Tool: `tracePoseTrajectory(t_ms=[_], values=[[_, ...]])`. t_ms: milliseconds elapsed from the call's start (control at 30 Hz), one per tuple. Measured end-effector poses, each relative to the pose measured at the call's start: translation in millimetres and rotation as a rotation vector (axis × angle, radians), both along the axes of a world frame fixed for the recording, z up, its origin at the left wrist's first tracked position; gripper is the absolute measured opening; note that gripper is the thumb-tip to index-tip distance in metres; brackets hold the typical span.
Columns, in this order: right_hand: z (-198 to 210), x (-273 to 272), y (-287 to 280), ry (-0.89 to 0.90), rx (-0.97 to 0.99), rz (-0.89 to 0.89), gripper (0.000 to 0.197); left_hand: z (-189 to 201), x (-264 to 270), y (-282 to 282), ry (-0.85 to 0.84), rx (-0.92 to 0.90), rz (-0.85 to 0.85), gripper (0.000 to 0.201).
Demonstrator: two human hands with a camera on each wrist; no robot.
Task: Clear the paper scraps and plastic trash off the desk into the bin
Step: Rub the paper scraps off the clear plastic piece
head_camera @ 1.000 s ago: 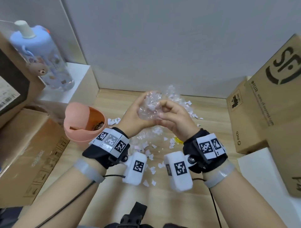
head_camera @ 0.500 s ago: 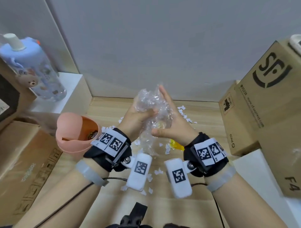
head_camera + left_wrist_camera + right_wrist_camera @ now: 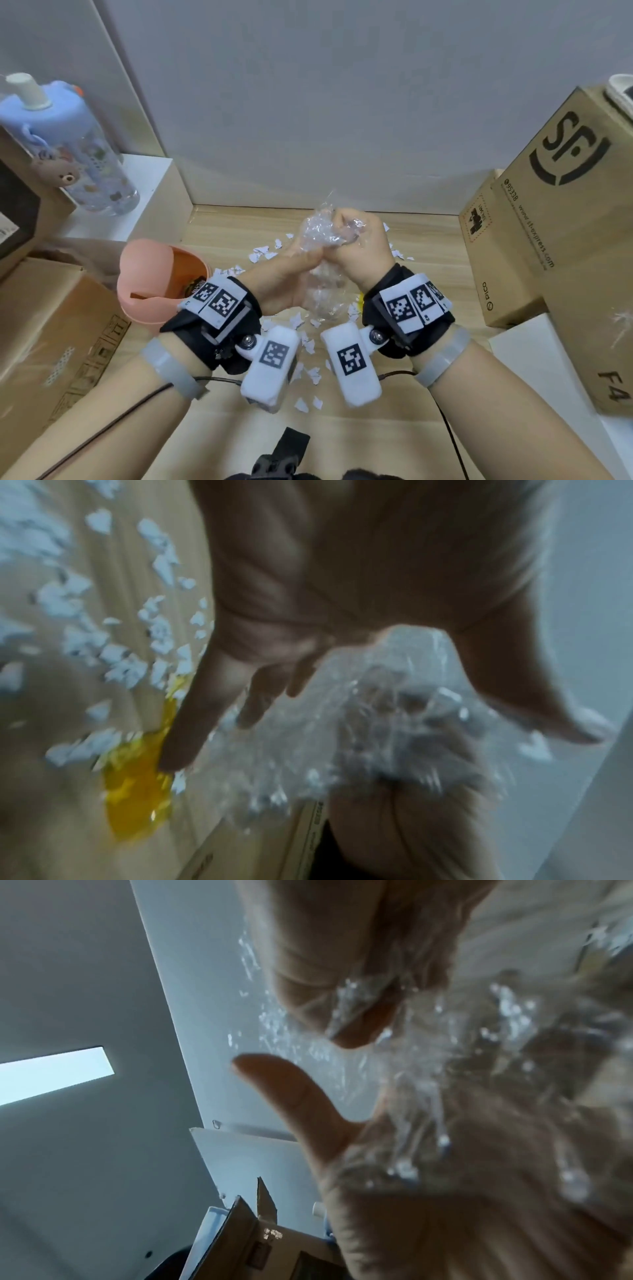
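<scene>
Head view: both hands meet above the wooden desk (image 3: 428, 442), compressing a clear plastic wrap (image 3: 320, 229) between them.
Step in hand: judged to be balling up the plastic trash before it goes to the bin.
Left hand (image 3: 291, 274): palm and thumb pressed against the wad from the left, fingers wrapped round its far side.
Right hand (image 3: 363, 250): fist curled tight over the top of the wrap.
Plastic wrap: thin, crinkled, glossy film, loosely wadded, a tail hanging between the wrists.
Bin (image 3: 154, 284): small peach-pink plastic tub with a swing lid, just left of the left wrist.
Next move: likely carry the wad left and push it through the lid; springy film may re-expand if released early.
Paper scraps (image 3: 262, 253): small torn white bits, flat and light, scattered on the desk under the hands.
Yellow wrapper (image 3: 137, 785): translucent piece lying among the scraps.
</scene>
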State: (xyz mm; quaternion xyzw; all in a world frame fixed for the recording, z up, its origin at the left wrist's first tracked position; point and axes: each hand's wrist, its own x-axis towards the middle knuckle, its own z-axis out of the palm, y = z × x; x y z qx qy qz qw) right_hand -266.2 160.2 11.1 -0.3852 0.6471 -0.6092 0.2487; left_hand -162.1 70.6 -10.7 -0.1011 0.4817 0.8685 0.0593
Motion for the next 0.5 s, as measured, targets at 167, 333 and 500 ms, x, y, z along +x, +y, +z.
tracePoseTrajectory(t_ms=[167, 333, 500], values=[[-4.0, 9.1, -1.7, 0.269, 0.034, 0.086, 0.033, 12.9, -4.9, -4.1, 0.069, 0.12, 0.102, 0.04], [6.1, 0.1, 2.8, 0.309, 0.144, 0.22, 0.048, 20.4, -8.2, -9.5, -0.025, -0.019, 0.268, 0.018], [17.1, -6.6, 12.6, 0.385, 0.17, 0.141, 0.108, 26.1, -7.8, -6.2, -0.018, -0.109, 0.503, 0.059]])
